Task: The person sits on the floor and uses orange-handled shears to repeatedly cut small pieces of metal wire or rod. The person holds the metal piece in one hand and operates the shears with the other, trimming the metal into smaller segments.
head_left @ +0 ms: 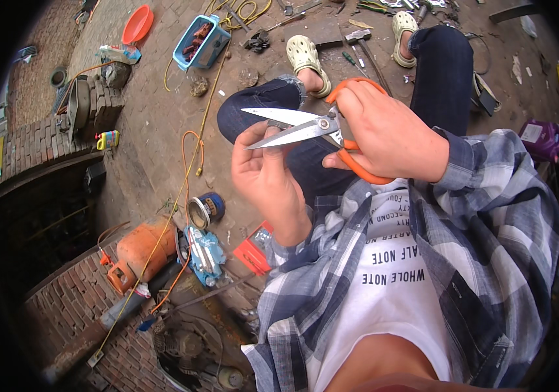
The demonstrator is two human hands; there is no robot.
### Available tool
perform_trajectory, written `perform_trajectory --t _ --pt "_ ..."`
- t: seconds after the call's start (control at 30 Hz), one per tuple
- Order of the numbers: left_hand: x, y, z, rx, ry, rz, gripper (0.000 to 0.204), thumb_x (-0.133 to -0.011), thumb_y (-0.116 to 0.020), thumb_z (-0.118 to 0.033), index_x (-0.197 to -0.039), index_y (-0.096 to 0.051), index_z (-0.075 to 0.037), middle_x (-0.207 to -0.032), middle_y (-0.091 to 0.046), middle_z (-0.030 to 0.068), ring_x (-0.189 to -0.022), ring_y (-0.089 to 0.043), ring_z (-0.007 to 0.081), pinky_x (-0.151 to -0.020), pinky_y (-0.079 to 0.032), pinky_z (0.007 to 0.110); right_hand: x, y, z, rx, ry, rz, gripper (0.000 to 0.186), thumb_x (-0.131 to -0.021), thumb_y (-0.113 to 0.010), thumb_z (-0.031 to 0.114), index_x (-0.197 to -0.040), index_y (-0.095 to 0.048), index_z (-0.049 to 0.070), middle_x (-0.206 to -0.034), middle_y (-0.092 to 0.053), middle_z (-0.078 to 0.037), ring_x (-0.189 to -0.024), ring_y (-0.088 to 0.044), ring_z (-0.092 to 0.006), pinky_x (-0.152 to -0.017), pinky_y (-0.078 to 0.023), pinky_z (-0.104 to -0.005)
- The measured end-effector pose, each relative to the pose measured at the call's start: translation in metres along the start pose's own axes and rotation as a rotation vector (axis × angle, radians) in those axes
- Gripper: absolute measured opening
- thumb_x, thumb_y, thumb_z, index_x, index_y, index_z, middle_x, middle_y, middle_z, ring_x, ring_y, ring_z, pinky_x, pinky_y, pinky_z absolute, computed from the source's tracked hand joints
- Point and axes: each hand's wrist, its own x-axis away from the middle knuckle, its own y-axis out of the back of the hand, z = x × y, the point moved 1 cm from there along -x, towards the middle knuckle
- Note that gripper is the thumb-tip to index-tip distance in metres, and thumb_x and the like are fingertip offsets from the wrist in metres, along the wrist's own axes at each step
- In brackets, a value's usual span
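My right hand [390,134] is wrapped round the orange handles of a pair of scissors [296,134]. Their two metal blades stand apart, tips toward the left. Close by, my left hand [268,176] has its thumb and fingertips drawn together at the blades. Something small and dark shows between the blades there, but its kind is hidden by the fingers and the lower blade. Both hands are raised over my lap, above my jeans [260,108].
A blue basket [198,60] with dark red pieces stands at upper left, near an orange basin [138,25]. A hammer [358,36] and other tools lie beyond my feet. At lower left are a tin [206,210], a red box [253,253] and an orange gas cylinder [145,247].
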Motion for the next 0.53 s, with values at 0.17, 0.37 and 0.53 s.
perform_trajectory --t 0.17,0.37,0.53 --pt "-0.0010 -0.0004 -0.0005 -0.025 0.039 -0.033 0.015 -0.088 -0.061 -0.003 -0.099 -0.056 0.006 -0.089 -0.063 0.0100 -0.079 -0.064 0.0146 -0.069 -0.056 0.027 -0.0026 -0.0012 -0.0015 0.043 -0.017 0.032 0.067 -0.072 -0.073 0.043 -0.105 -0.044 -0.008 -0.095 -0.051 -0.022 -0.092 -0.052 -0.0375 -0.078 -0.046 -0.0405" --pt "-0.0037 0.0057 0.0050 -0.005 0.065 -0.030 0.021 -0.087 -0.064 -0.007 -0.102 -0.056 0.006 -0.089 -0.064 0.0108 -0.078 -0.065 0.0159 -0.068 -0.056 0.028 -0.0039 -0.0049 -0.0041 0.063 -0.077 0.080 0.063 -0.075 -0.070 0.046 -0.101 -0.045 -0.006 -0.088 -0.055 -0.021 -0.086 -0.056 -0.0369 -0.075 -0.047 -0.0414" --pt "-0.0046 0.0075 0.0062 0.005 0.073 -0.021 0.025 -0.087 -0.065 -0.009 -0.104 -0.054 0.006 -0.091 -0.065 0.0119 -0.078 -0.064 0.0166 -0.069 -0.056 0.028 -0.0045 -0.0036 -0.0039 0.035 -0.139 0.146 0.063 -0.075 -0.070 0.045 -0.102 -0.045 -0.006 -0.087 -0.057 -0.022 -0.085 -0.058 -0.0370 -0.073 -0.048 -0.0411"
